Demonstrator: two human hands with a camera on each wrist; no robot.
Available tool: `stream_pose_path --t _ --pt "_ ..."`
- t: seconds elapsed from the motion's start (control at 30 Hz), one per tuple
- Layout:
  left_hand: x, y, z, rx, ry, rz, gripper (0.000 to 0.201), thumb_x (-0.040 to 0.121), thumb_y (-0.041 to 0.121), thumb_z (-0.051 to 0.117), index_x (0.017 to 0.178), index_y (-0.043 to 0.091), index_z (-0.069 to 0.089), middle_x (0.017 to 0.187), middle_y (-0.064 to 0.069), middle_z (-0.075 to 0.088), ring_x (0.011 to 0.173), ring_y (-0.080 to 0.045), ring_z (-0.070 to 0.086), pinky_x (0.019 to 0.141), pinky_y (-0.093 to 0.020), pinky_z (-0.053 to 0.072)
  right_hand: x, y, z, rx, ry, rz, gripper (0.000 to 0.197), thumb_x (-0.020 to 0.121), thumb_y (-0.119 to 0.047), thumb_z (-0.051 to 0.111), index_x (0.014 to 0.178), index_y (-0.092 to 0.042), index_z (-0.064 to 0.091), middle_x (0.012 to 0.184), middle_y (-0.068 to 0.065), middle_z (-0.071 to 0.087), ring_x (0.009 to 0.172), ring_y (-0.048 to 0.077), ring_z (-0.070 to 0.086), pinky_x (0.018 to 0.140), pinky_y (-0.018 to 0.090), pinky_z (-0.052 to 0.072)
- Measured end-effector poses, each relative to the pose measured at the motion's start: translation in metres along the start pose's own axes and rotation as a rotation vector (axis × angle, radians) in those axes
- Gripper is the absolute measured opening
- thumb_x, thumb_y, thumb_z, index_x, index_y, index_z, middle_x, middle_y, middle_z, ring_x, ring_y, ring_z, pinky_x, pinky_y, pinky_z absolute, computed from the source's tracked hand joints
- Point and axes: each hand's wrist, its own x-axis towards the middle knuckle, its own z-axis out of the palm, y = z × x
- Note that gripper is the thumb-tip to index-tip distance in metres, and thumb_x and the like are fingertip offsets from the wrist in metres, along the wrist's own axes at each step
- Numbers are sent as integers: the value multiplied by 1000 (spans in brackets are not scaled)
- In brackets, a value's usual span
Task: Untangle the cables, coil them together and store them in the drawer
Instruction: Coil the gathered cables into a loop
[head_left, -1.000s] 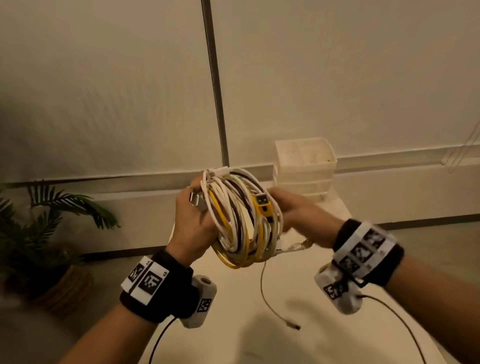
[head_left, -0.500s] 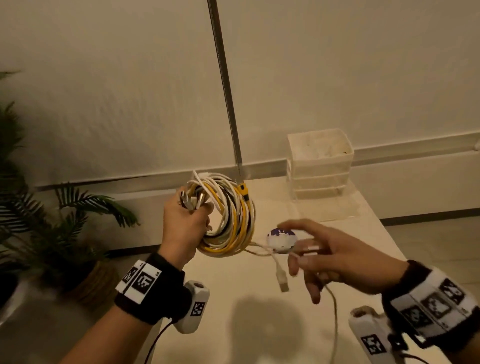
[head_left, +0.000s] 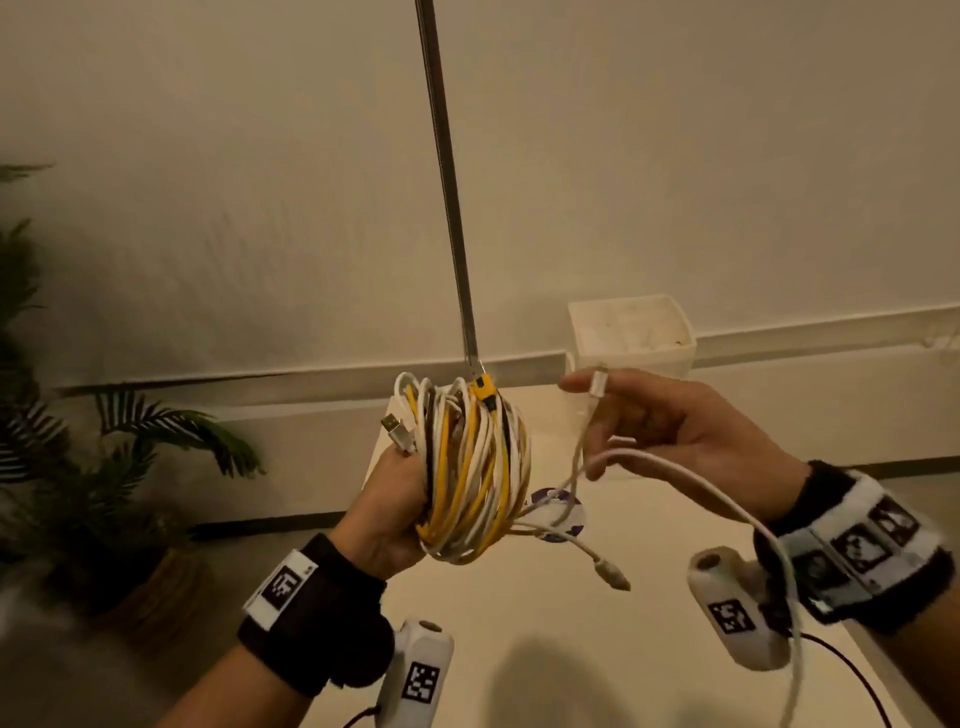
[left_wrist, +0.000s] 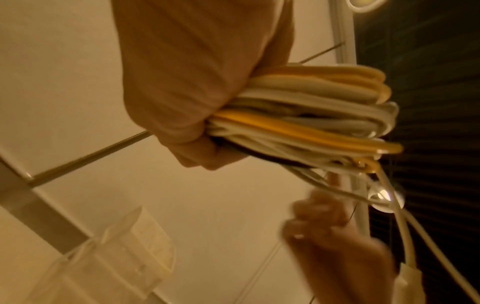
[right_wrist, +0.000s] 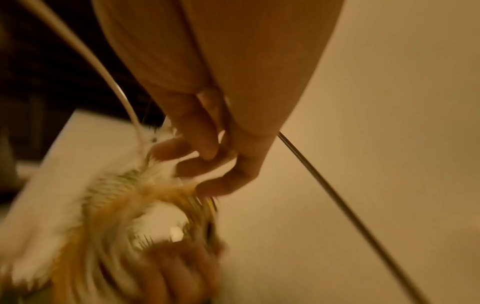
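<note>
A coil of yellow, white and dark cables (head_left: 470, 467) is held upright above the table, gripped in my left hand (head_left: 387, 501). The left wrist view shows the same coil (left_wrist: 306, 117) squeezed in my left fist (left_wrist: 192, 102). My right hand (head_left: 660, 421) is just right of the coil and pinches the white plug (head_left: 599, 383) of a loose white cable end between thumb and forefinger. A second loose end with a plug (head_left: 613, 576) dangles below the coil. A small white and purple disc (head_left: 556, 514) hangs among the loose ends. The right wrist view is blurred.
A white stack of small drawers (head_left: 631, 335) stands at the far end of the pale table (head_left: 571, 649), behind my right hand. A thin metal rod (head_left: 447, 182) runs up the wall. A potted palm (head_left: 78, 467) stands on the floor at left.
My right hand let go of the coil, dropped to the loose ends below it, then rose with a white cable plug pinched in its fingers. The left hand kept its grip on the coil.
</note>
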Motion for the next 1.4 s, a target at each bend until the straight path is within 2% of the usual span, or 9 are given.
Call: stream_pose_path --t 0.13,0.2,0.3,0.37,0.5,0.73,0.9,1.17,1.4 --pt "0 8 16 -132 -28 -14 21 78 17 60 88 1 70 70 -14 69 56 -22 69 48 -29 57 13 35 48 -392 92 48 31 85 -46 65 112 -51 52 100 -13 62 85 6 62 91 45 54" --pt "2 6 20 -80 18 19 24 82 18 59 95 1 69 74 -15 70 61 -23 70 53 -31 57 10 46 69 -231 53 23 77 75 -37 78 133 -52 30 135 -20 47 111 1 56 89 29 54" --pt "6 -7 20 13 125 72 24 90 18 59 102 1 71 87 -21 72 77 -32 70 67 -41 59 2 35 69 47 208 -91 64 81 -30 72 128 -51 33 148 -18 36 115 -1 52 80 19 50" --pt "6 -16 18 120 197 133 19 94 11 58 106 2 71 98 -22 73 90 -37 70 77 -45 59 0 30 62 7 222 -106 91 70 -32 81 140 -48 26 137 -19 46 122 2 52 88 20 51" --pt "1 -23 20 236 217 188 17 94 8 58 106 2 70 96 -18 74 95 -36 70 80 -42 60 -2 11 59 112 364 -7 58 83 -50 60 136 -35 41 125 -5 59 100 11 67 77 30 58" --pt "-6 -36 16 349 143 389 29 87 -10 62 113 2 64 102 -17 72 97 -37 69 85 -61 54 13 6 55 698 17 394 62 94 -49 48 136 -3 48 146 27 38 130 37 41 114 48 31" --pt "-12 -49 12 351 203 460 31 82 2 70 112 4 65 102 -14 73 98 -33 69 88 -58 54 8 3 49 590 -5 392 35 87 -34 61 106 -5 66 96 12 66 84 23 65 77 35 55" --pt "-22 -47 2 577 156 517 40 83 -10 66 113 16 65 103 2 73 99 -19 69 88 -38 56 9 -18 20 296 -40 596 66 73 -41 69 126 -5 51 104 18 63 88 32 60 74 44 56" --pt "-23 -38 4 847 42 605 21 85 10 71 103 20 64 94 9 69 88 -14 67 76 -29 55 23 -12 37 -48 -183 750 44 88 -44 58 112 -7 60 85 11 63 71 22 63 57 31 55"
